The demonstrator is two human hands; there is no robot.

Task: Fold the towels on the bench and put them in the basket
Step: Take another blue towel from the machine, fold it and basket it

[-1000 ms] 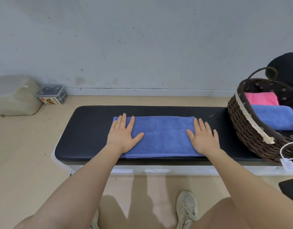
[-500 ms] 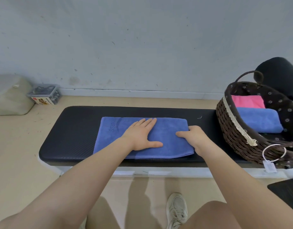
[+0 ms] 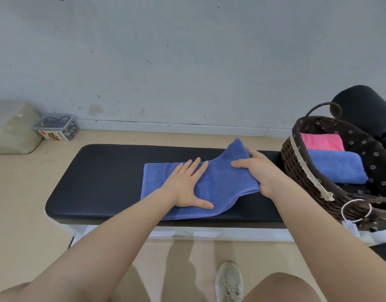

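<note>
Two hands work one blue towel [image 3: 220, 188] on the black bench [image 3: 100, 182]: the left hand [image 3: 185, 188] lies flat, fingers spread, pinning its middle, while the right hand [image 3: 259, 171] grips the raised right end beside the wicker basket [image 3: 296, 168].

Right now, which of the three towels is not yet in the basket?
The blue towel on the bench: the left hand presses it flat while the right hand lifts its end. The pink towel and the other blue towel already lie in the basket.
</note>
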